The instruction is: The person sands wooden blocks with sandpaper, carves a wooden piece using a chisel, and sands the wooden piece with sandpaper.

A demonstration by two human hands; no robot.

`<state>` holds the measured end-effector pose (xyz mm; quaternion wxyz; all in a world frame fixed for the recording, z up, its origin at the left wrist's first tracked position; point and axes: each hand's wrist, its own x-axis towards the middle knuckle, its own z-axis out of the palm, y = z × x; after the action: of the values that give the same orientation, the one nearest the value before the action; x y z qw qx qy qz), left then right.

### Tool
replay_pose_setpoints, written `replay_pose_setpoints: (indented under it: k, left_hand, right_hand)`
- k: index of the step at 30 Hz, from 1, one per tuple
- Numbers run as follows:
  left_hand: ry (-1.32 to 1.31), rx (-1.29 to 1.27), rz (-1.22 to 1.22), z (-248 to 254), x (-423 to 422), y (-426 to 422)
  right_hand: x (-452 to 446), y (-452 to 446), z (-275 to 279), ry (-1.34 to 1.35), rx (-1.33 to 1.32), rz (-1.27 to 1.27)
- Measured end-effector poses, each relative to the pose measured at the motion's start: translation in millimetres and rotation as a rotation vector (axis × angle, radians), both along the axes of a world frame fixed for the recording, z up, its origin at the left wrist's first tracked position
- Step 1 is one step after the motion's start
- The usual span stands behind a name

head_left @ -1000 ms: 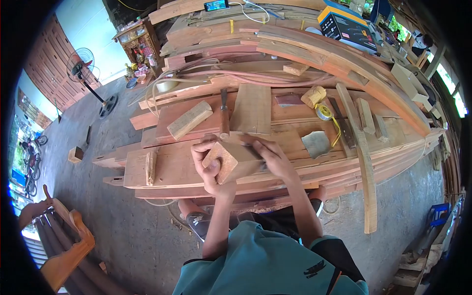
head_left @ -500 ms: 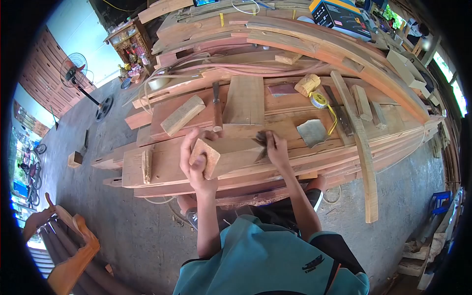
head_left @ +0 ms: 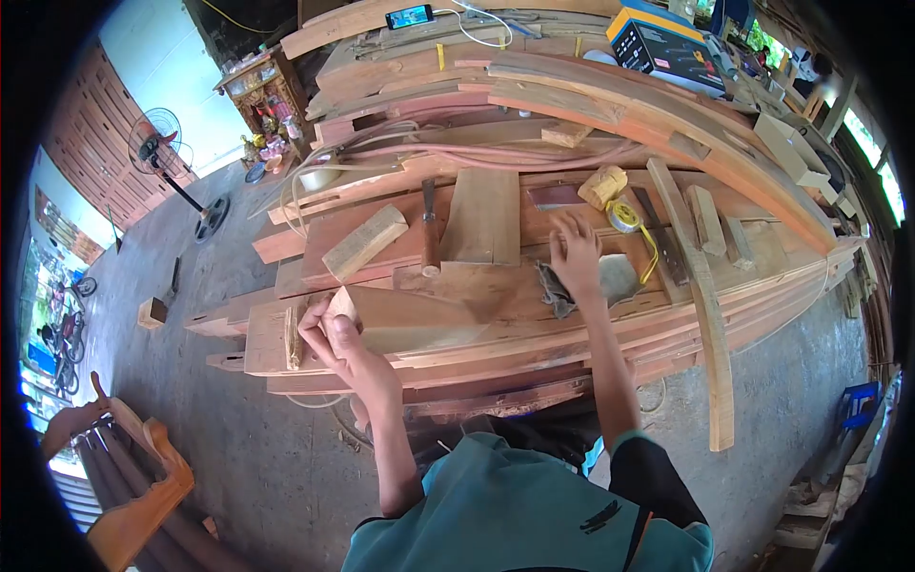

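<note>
Left hand gripping left end of wooden block, held over stacked planks. Crumpled grey sheet just beside right hand; fingers loosely parted, nothing gripped. Black-and-orange carton behind, contents hidden. Far right: cardboard box, inside not visible.

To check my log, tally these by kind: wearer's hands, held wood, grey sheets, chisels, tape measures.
Hands: 2
Held wood: 1
Grey sheets: 2
Chisel: 1
Tape measure: 1
Total: 7
</note>
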<state>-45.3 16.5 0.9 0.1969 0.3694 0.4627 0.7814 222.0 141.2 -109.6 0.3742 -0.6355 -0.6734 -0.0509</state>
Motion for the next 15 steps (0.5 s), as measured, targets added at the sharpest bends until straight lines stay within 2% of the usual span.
replay_pose_setpoints:
  k: [2,5,8,9,12,15]
  left_hand:
    - [0.029,0.033,-0.032,-2.9,-0.6,3.8]
    - [0.022,0.06,-0.081,1.2,2.3,7.9]
    - [0.103,0.026,-0.084,9.3,10.9,1.1]
    - [0.132,0.009,-0.122,11.0,12.1,-2.3]
    - [0.184,0.044,-0.204,13.0,19.9,-6.7]
    - [0.193,0.056,-0.259,12.5,24.5,-6.6]
  right_hand:
    - [9.3,46.9,-2.5,0.072,0.178,0.13]
    - [29.5,103.6,-59.3,-0.15,0.081,0.031]
    - [31.0,94.8,-39.0,-0.137,-0.165,0.044]
    - [32.4,91.5,-37.8,-0.202,-0.1,0.031]
    - [40.5,85.8,-31.6,-0.105,-0.16,0.04]
    - [39.6,82.2,-22.7,0.189,0.103,0.154]
